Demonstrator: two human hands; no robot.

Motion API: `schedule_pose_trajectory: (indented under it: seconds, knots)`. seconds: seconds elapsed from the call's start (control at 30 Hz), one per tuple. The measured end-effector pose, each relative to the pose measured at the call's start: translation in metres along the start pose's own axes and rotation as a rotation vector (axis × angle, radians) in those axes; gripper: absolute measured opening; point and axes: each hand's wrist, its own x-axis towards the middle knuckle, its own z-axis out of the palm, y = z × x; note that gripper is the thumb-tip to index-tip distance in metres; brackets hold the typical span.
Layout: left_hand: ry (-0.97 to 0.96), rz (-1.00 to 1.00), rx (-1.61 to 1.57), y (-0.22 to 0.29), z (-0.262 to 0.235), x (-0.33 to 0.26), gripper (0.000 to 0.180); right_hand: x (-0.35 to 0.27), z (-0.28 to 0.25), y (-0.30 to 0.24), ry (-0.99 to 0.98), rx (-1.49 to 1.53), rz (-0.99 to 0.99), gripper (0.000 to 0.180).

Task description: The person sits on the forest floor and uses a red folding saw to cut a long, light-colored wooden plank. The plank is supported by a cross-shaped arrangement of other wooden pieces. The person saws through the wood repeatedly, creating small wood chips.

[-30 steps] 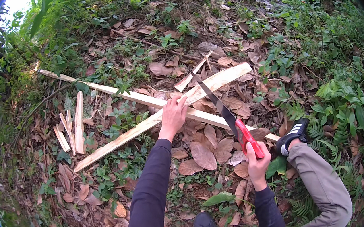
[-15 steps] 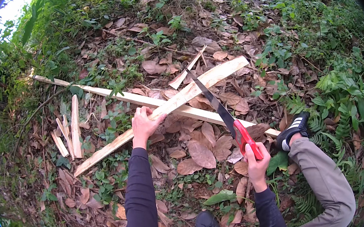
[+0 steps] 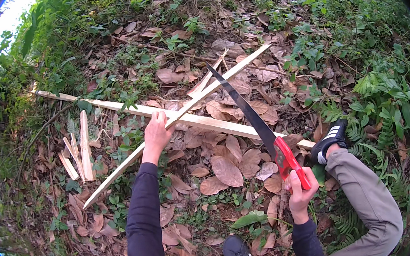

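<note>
My left hand grips a pale wooden strip near its middle, its narrow edge facing up. The strip lies slantwise across a longer wooden batten on the ground. In my right hand is a handsaw, held by its red handle, with the dark blade pointing up and away. Its blade passes across the strip's far half in view; whether the teeth touch the wood I cannot tell.
Several short split wood pieces lie at the left. A thin splintered piece rests beyond the crossing. Dry brown leaves and green plants cover the ground. My shoe is at the batten's right end; the other shoe is near the lower edge.
The strip has turned from its broad face onto its narrow edge, its far end shifting away. My right hand has drawn the saw slightly back and to the right.
</note>
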Motion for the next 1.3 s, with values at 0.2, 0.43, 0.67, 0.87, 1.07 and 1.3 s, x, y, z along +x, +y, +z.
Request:
schedule_pose_trajectory:
  seconds: [0.2,0.43,0.67,0.87,1.07,1.3]
  knots:
    - [-0.152,-0.054,0.199,-0.027,0.035,-0.022,0.035,-0.006,0.001,0.0,-0.03,-0.045,-0.026,0.019]
    - [-0.217,-0.114,0.248,-0.004,0.018,-0.032,0.036,-0.001,0.003,-0.022,-0.034,0.209,-0.07,0.02]
    - [-0.083,-0.114,0.094,0.022,-0.015,-0.016,0.035,-0.003,-0.001,-0.019,0.015,0.254,-0.078,0.019]
    - [-0.188,-0.163,0.113,0.001,0.002,-0.005,0.036,-0.006,0.002,-0.036,-0.017,0.234,-0.076,0.022]
    - [-0.272,-0.212,0.19,-0.013,0.02,-0.034,0.041,0.0,0.001,-0.041,-0.031,0.309,-0.094,0.021]
    - [-0.202,-0.186,0.071,0.033,-0.005,-0.012,0.039,0.001,-0.011,-0.036,0.008,0.314,-0.111,0.02]
